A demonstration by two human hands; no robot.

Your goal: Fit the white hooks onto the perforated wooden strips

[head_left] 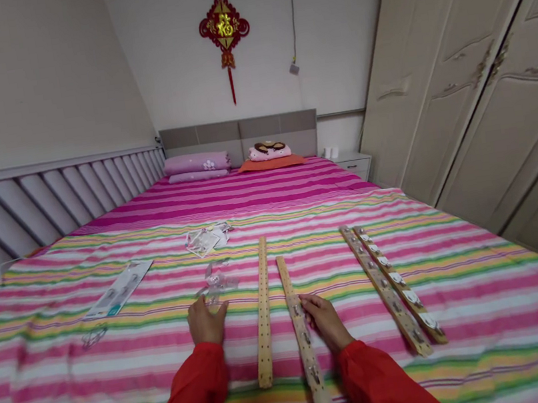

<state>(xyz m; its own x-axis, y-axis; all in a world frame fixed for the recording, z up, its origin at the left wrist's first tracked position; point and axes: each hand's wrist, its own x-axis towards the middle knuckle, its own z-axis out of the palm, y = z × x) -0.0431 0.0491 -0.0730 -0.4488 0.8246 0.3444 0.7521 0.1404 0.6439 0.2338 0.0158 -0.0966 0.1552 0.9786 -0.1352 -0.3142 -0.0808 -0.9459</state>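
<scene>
My left hand is over the bedspread with thumb and forefinger apart, its fingertips beside a loose pile of clear plastic pieces. Whether it touches them I cannot tell. My right hand pinches the right edge of a wooden strip, which carries a row of clear pieces with metal hooks down its lower part; its far end is bare. Between my hands lies a second wooden strip, bare and dotted with small holes.
To the right lie two more strips, one with clear hooks, one with white hooks. A long hook package and thin wire pieces lie left. Farther back are flat packets. A railing borders the bed.
</scene>
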